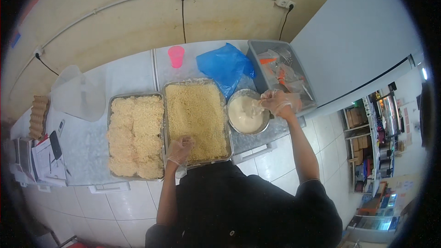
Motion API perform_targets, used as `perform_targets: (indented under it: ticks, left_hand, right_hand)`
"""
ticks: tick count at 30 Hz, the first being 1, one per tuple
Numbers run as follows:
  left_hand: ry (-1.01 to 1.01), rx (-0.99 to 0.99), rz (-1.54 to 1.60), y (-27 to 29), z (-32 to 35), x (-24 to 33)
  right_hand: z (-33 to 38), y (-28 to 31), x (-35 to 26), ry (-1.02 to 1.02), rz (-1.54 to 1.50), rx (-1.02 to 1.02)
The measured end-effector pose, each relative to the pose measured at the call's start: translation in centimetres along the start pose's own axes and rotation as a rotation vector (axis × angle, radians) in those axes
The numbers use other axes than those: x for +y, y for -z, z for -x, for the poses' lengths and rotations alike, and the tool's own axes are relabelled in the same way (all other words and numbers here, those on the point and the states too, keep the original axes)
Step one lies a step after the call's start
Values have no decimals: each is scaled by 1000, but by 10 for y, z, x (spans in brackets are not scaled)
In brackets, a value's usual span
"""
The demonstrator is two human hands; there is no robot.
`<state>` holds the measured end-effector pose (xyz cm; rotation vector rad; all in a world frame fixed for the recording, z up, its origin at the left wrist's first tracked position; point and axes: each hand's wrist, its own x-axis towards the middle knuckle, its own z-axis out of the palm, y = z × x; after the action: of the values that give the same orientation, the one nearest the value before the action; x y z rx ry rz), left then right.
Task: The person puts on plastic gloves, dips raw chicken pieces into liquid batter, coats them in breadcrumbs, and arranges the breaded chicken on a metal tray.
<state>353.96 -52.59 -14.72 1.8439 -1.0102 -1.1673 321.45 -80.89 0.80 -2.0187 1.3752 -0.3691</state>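
Observation:
A clear plastic glove covers my right hand [275, 102] at the right rim of a round metal bowl [248, 132] of creamy white batter [243, 112]. Its fingers are pinched together on a pale, batter-coated piece [253, 106] whose kind I cannot make out. Left of the bowl lies a metal tray [211, 160] spread with yellowish crumbs [195, 110]. Over its near left corner, my left hand [181, 149], also gloved, has its fingers loosely curled in, and nothing shows in them. A second metal tray [161, 174] beside it holds several crumb-coated pieces [135, 135] packed close together.
Behind the bowl lie a blue plastic bag [225, 66] and a grey bin [257, 71] with plastic packets. A pink cup [176, 56] stands at the back. Leftward are a translucent container [76, 94], an egg carton [38, 117], papers [48, 163] and a phone [55, 144]. A large white appliance [349, 41] rises at right.

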Motion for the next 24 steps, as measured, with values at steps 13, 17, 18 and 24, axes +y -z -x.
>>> perform_targets:
  ticks: [13,17,18,24]
  left_hand:
    - [-91,-13,78,-12,-11,-16]
    - [-41,-31,83,2,-2,0]
    - [-4,-22,24,4,3,8]
    - [37,-38,-29,6,6,6]
  right_hand:
    - [21,7,-17,191,38,153]
    - [34,36,-50,157,-84,221]
    - [37,37,-56,161,-86,210]
    - [20,-3,-20,177,103,205]
